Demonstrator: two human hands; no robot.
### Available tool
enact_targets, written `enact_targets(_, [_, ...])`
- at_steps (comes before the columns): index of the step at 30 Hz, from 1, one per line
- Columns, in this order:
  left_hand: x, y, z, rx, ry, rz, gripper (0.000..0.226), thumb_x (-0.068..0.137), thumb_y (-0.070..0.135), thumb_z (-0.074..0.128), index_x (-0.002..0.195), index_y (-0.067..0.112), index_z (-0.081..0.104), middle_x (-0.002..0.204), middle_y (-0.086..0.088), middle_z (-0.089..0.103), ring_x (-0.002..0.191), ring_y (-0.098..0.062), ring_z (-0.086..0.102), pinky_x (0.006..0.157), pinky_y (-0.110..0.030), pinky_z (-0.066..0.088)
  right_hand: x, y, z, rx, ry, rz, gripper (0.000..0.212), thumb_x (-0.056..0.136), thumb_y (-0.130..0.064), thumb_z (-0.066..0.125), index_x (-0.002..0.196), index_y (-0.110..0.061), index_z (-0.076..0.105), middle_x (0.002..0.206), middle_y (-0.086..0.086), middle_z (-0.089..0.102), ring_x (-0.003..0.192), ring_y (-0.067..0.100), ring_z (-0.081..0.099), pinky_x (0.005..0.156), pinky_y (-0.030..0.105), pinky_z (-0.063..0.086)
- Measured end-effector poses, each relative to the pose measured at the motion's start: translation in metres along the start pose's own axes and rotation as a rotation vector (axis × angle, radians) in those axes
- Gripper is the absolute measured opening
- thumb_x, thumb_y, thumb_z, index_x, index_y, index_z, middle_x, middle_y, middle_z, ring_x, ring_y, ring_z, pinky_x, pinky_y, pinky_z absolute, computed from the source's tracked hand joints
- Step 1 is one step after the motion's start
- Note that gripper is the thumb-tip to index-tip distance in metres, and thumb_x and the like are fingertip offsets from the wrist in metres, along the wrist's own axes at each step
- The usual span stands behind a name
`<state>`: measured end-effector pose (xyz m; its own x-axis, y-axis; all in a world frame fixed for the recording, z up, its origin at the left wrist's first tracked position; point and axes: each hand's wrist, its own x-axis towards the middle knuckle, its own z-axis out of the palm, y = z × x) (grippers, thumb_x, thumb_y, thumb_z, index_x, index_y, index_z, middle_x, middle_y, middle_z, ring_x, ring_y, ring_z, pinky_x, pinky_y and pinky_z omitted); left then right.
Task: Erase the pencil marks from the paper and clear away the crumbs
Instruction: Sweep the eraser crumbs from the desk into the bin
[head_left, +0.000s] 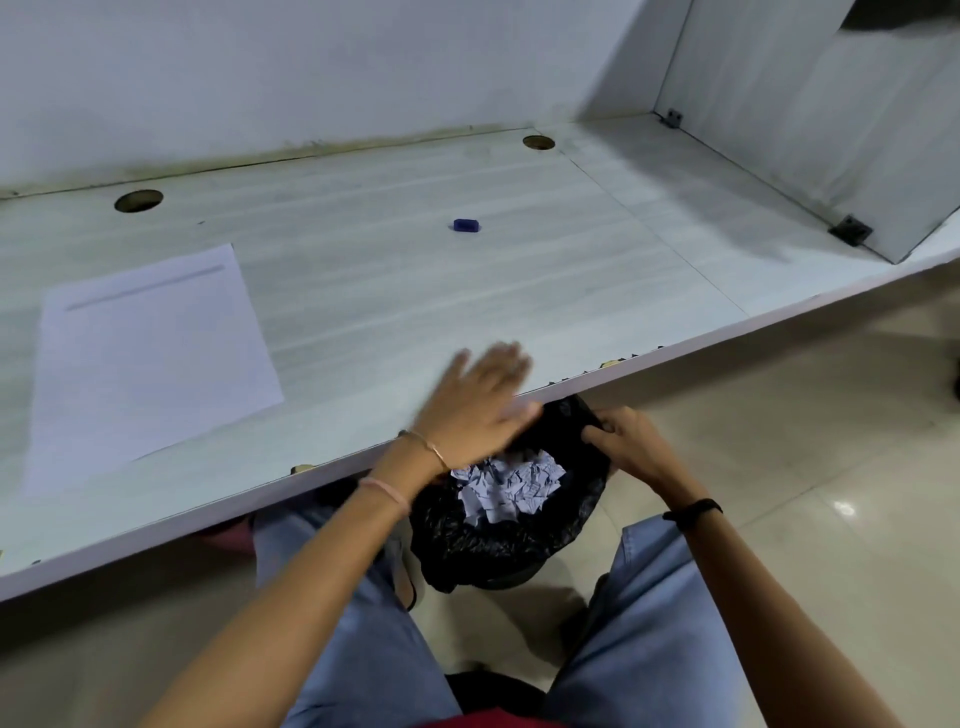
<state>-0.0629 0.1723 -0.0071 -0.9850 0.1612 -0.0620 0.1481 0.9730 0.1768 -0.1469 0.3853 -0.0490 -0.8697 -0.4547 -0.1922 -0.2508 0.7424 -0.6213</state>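
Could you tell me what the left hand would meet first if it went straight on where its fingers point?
Likely only bare desk: the left hand points away and slightly right, so its line passes right of the blue eraser and ends at the back wall. Blur leaves doubt.

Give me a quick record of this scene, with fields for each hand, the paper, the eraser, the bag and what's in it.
left hand: open, fingers straight, blurred, at the front edge of the desk above the bag
right hand: grips the rim of the black bag
black bag: held open just below the desk edge
bag contents: crumpled paper scraps
paper: flat on the desk's left part, with a faint grey line near its top
eraser: blue, alone mid-desk, untouched
crumbs: too small to tell
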Motion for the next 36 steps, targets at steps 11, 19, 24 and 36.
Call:
enact_targets(11, [-0.007, -0.101, -0.022, -0.05, 0.029, -0.597, 0.075, 0.095, 0.06, 0.013, 0.152, 0.012, 0.004, 0.161, -0.007, -0.002, 0.148, -0.017, -0.005, 0.117, -0.051, -0.001, 0.0, -0.001, -0.001, -0.034, 0.012, 0.005, 0.03, 0.085, -0.016, 0.057, 0.063, 0.002, 0.049, 0.053, 0.005, 0.046, 0.05, 0.018, 0.042, 0.047, 0.026, 0.029])
enact_targets(19, [-0.008, 0.025, -0.003, -0.166, -0.083, 0.202, 0.081, 0.086, 0.071, 0.001, 0.151, 0.024, -0.006, 0.157, 0.009, -0.009, 0.145, -0.003, -0.008, 0.118, -0.032, -0.013, 0.001, 0.0, -0.001, -0.054, 0.025, -0.013, 0.03, 0.087, -0.017, 0.057, 0.061, -0.005, 0.047, 0.051, 0.001, 0.042, 0.048, 0.017, 0.037, 0.045, 0.024, 0.024])
enact_targets(24, [0.012, -0.053, -0.033, -0.255, 0.248, -0.166, 0.077, 0.093, 0.061, 0.018, 0.151, 0.012, 0.004, 0.159, -0.001, -0.001, 0.146, -0.01, -0.002, 0.118, -0.039, -0.002, 0.003, -0.002, 0.0, -0.03, 0.015, -0.014, 0.03, 0.085, -0.014, 0.058, 0.06, -0.008, 0.043, 0.051, 0.001, 0.039, 0.048, 0.016, 0.033, 0.043, 0.021, 0.023])
enact_targets(36, [0.036, -0.023, -0.004, 0.051, 0.03, 0.153, 0.08, 0.091, 0.063, 0.009, 0.152, 0.011, 0.005, 0.16, -0.008, 0.003, 0.148, -0.018, 0.005, 0.12, -0.037, 0.003, 0.005, 0.007, 0.001, 0.031, 0.019, -0.033, 0.025, 0.082, -0.018, 0.057, 0.068, 0.002, 0.052, 0.059, 0.005, 0.049, 0.053, 0.014, 0.04, 0.052, 0.029, 0.03])
